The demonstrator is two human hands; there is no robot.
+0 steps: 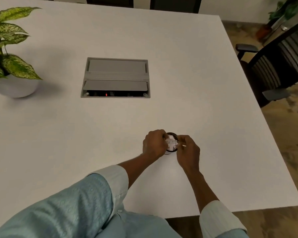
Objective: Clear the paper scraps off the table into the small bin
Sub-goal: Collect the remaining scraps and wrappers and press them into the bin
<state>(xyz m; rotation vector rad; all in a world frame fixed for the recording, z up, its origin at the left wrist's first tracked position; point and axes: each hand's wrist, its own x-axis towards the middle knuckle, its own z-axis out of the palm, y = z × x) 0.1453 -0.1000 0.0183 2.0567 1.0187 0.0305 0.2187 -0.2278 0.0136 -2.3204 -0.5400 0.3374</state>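
Note:
A small dark round bin (172,134) stands on the white table (93,127), near the front right. White paper scraps (171,143) fill it to the rim. My left hand (154,143) wraps the bin's left side, fingers curled over the rim. On the bin's right side, my right hand (187,148) has its fingertips pinched at the rim; a pale bit shows at the fingers, and I cannot tell whether it is a scrap. No loose scraps show elsewhere on the table.
A grey recessed cable box (116,77) sits in the table's middle, its front flap open. A potted plant in a white pot (12,86) stands at the left edge. Dark office chairs (273,66) are beyond the table's right edge.

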